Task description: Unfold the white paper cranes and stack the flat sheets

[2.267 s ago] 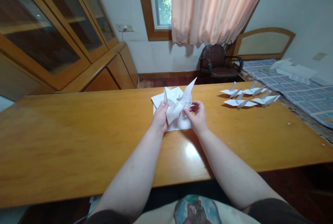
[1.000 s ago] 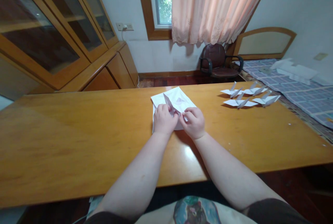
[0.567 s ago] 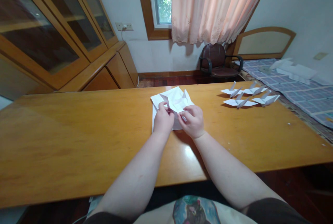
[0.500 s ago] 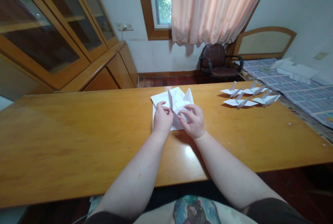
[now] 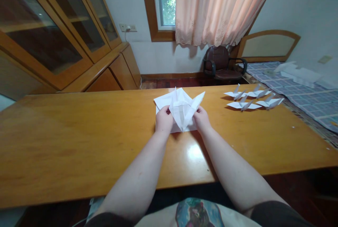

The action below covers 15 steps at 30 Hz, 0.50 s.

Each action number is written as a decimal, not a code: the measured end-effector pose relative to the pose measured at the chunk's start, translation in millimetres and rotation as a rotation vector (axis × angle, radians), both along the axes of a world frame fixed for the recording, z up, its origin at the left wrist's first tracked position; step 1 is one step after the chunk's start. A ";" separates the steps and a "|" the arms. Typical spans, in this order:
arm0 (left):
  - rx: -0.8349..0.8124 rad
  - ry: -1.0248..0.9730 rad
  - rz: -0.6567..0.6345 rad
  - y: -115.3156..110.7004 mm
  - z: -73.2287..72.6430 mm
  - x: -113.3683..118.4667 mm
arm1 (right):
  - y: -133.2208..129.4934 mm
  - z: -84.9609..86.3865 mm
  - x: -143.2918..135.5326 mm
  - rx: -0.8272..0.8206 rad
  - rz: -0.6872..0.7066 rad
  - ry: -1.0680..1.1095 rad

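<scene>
A partly folded white paper [image 5: 182, 111] is held between my two hands, its flaps spread and one point facing me. My left hand [image 5: 164, 119] grips its left side, fingertips partly hidden behind the fold. On the right side, my right hand [image 5: 202, 118] pinches the paper, with most fingers tucked behind it. Flat white sheets [image 5: 163, 100] lie on the table beneath the folded piece. Several folded paper cranes [image 5: 243, 105] stand together at the right of the table.
The wooden table [image 5: 79, 142] spans the view. Small white scraps lie toward its right end. Behind it are a brown chair [image 5: 218, 58], a cabinet [image 5: 100, 79] at the left and a bed [image 5: 298, 82] at the right.
The folded paper has been turned and opened wider, with a point now toward me. My right hand has gone from loosely spread fingers to gripping the paper's right side.
</scene>
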State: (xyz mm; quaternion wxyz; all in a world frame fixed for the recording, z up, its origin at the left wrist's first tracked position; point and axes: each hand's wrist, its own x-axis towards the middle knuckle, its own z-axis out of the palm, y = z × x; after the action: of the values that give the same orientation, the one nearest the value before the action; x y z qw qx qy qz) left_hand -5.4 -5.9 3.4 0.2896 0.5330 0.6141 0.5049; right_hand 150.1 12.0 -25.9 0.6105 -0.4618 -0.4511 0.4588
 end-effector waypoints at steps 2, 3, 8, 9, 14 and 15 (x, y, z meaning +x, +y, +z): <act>-0.001 0.003 0.000 1.5 -0.7 -0.5 | 1.4 -4.0 3.9 -0.079 -0.071 -0.067; 0.000 -0.008 0.005 2.5 -1.2 -0.6 | 2.5 -5.7 5.7 -0.107 -0.095 -0.084; 0.025 -0.082 0.035 8.7 -6.2 -1.9 | 4.4 -6.5 9.5 -0.144 -0.145 -0.007; 0.027 -0.104 0.040 10.1 -8.0 -2.3 | 4.1 -5.9 9.5 -0.144 -0.154 0.006; 0.029 -0.269 0.052 17.0 -17.0 -3.6 | 4.7 -4.6 9.5 -0.130 -0.215 0.066; 0.032 -0.282 0.053 17.7 -18.0 -3.6 | 5.1 -4.5 9.5 -0.128 -0.233 0.089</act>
State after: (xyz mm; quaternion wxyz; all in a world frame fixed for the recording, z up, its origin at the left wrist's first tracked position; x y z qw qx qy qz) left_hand -9.0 11.8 -14.7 0.3509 0.4451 0.5731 0.5919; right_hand 159.6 17.1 -30.4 0.6484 -0.5283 -0.3366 0.4325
